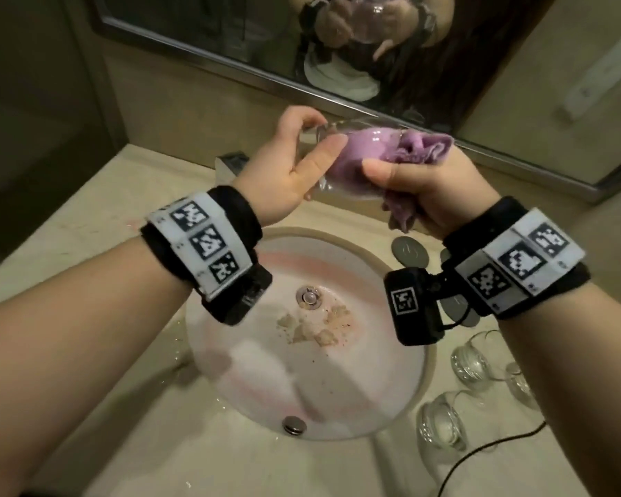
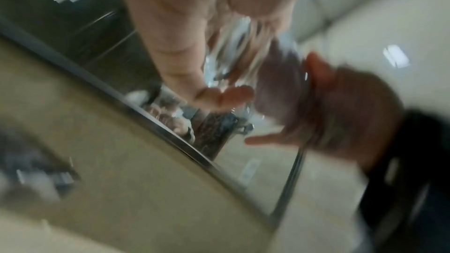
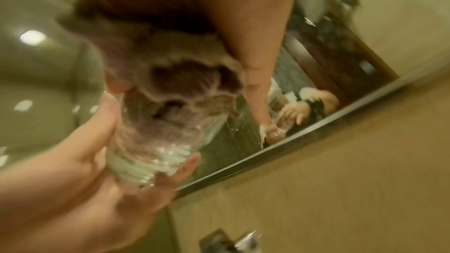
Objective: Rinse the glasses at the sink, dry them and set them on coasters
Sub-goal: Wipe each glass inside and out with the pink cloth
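Two hands up over the sink (image 1: 391, 399): left hand (image 1: 284, 174) grips the glass (image 1: 323, 152) by its base, held sideways, right hand (image 1: 423, 181) clutches the purple cloth (image 1: 402, 148) stuffed into its mouth, while two more glasses (image 1: 441, 425) lie on the surface (image 1: 69, 252) beside coasters (image 1: 409, 251).

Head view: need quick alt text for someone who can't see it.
Over a round sink, the left hand holds a clear glass by its base while the right hand pushes a purple cloth inside. Two more glasses lie on the counter at right, near round grey coasters.
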The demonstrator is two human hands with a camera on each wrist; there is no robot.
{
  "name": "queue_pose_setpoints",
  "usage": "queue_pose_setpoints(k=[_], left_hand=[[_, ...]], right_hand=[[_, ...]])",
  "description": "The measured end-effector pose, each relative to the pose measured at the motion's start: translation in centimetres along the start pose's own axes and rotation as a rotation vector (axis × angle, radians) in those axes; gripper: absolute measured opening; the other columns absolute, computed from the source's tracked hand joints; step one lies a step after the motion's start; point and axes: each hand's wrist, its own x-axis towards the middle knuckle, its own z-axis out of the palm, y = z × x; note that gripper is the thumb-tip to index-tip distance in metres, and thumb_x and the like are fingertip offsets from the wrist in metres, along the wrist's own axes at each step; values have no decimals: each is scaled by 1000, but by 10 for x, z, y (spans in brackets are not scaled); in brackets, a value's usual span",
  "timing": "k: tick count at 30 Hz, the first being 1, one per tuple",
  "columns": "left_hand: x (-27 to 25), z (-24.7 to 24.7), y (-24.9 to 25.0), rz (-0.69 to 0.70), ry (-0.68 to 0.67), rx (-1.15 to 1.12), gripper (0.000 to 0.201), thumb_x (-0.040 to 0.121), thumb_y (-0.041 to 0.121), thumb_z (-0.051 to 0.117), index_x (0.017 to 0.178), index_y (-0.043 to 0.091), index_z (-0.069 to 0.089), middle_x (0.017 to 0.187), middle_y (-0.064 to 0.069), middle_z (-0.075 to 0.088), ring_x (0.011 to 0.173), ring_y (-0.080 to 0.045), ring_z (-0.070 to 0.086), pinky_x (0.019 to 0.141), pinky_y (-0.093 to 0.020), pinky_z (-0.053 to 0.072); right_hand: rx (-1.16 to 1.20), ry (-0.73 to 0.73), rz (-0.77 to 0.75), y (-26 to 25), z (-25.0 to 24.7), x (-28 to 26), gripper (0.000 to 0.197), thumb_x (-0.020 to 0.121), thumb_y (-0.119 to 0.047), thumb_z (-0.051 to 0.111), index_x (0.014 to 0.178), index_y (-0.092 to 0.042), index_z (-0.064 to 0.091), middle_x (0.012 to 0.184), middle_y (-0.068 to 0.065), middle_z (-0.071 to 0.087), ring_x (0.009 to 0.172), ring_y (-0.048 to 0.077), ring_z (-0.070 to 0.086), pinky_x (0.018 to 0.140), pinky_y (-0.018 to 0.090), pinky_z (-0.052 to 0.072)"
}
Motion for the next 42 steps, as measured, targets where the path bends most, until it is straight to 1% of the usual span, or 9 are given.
queue_pose_setpoints(k=[3,7,9,11,15,24,28,34,42], left_hand=[[1,-6,6,-507,-266,-566,76,81,74,22,121,15,48,99,-6,61,58,-10,57,46,-19,44],[6,-4,11,-494,-184,-607,65,88,69,28,101,10,51,61,1,52,43,-7,40,33,-15,29],[4,1,16,-278,0,-269,44,94,56,32,109,16,44,72,2,54,46,-6,45,36,-16,36],[3,2,15,14,59,0,35,97,45,36,122,21,34,89,10,50,61,1,52,49,-11,46],[3,-9,5,287,-110,97,39,89,46,45,118,28,25,110,12,43,94,-8,58,80,-20,53],[10,-9,8,-544,-263,-536,92,77,80,29,132,8,44,121,-21,53,61,-17,57,40,-22,40],[4,-1,5,8,82,14,35,97,46,37,115,16,41,87,4,51,56,3,52,48,-11,41],[8,-18,-25,701,-74,379,54,87,60,45,119,19,32,120,-21,43,108,-12,43,89,-18,41],[-6,-7,-17,-485,-397,-574,90,69,81,23,119,12,53,77,-11,61,48,-15,54,40,-21,44]], right_hand=[[-262,-69,-123,-3,-1,-7,19,75,-22,78,78,-31,61,53,2,60,43,17,56,59,19,51],[-423,-156,-177,-8,2,-9,21,83,-24,68,91,-39,56,76,24,69,72,26,68,116,19,6],[-155,-117,-86,-11,8,-10,12,83,-15,67,88,-25,62,61,9,66,49,15,60,82,30,54],[176,-63,35,-10,5,-8,5,82,-13,65,79,-10,67,59,2,65,45,13,54,43,22,48],[215,-67,130,-6,-6,-2,19,72,-23,65,78,-6,70,71,7,66,58,23,52,44,25,45],[-362,-136,-175,-1,-2,-13,11,76,-38,70,85,-37,64,55,4,59,44,7,57,59,9,35],[-4,-78,-41,-3,5,-12,18,82,-19,68,93,-5,64,55,6,57,40,12,53,43,20,45],[250,-19,152,0,7,-10,19,79,-21,62,75,-3,66,60,9,62,40,18,51,35,19,43],[-275,-62,-159,4,10,-19,11,81,-37,67,90,-34,61,48,-1,56,41,8,55,58,13,37]])
